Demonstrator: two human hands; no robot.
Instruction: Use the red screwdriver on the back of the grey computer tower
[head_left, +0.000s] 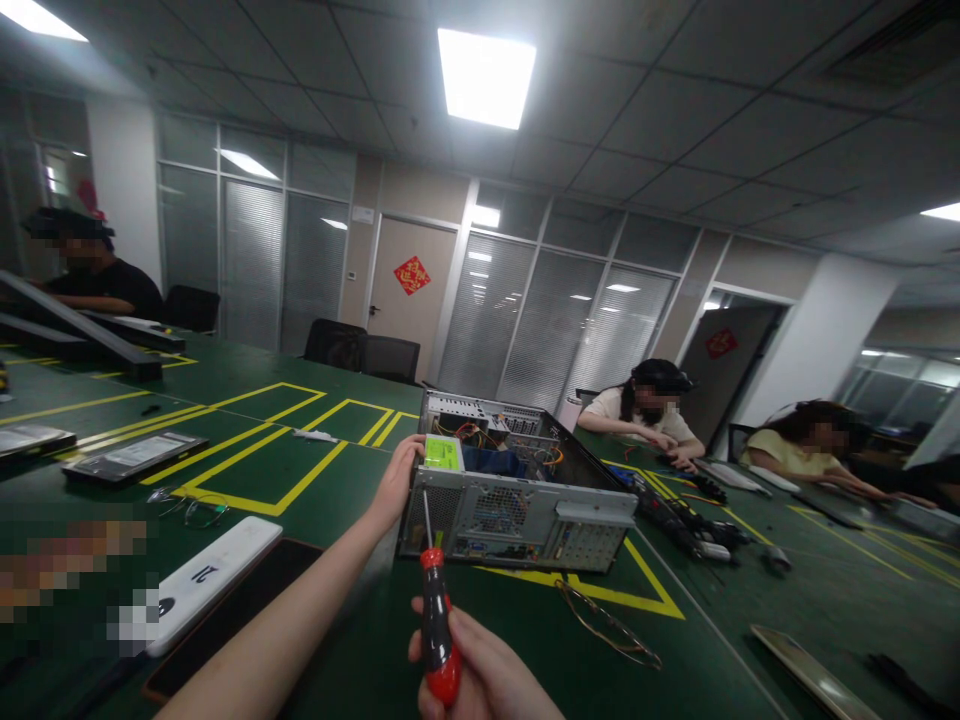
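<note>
An open desktop computer case (517, 520) lies on its side on the green table, its rear panel facing me. A power supply with a yellow-green label (442, 454) sits in its left rear corner. My left hand (397, 485) grips that corner, fingers against the side beside the label. In my right hand (480, 665) is a red and black screwdriver (436, 625), held by the handle. Its shaft points up and forward at the rear panel below the power supply; whether the tip touches a screw is too small to tell. Cables and boards show inside the case.
To the left lie a hard drive (135, 455), clear glasses (199, 510), a white power strip-like device (217, 580) and a dark phone-like slab (247, 610). Wire-framed glasses (611, 625) rest in front of the case; black cables (686, 520) are heaped right. Other people sit around the table.
</note>
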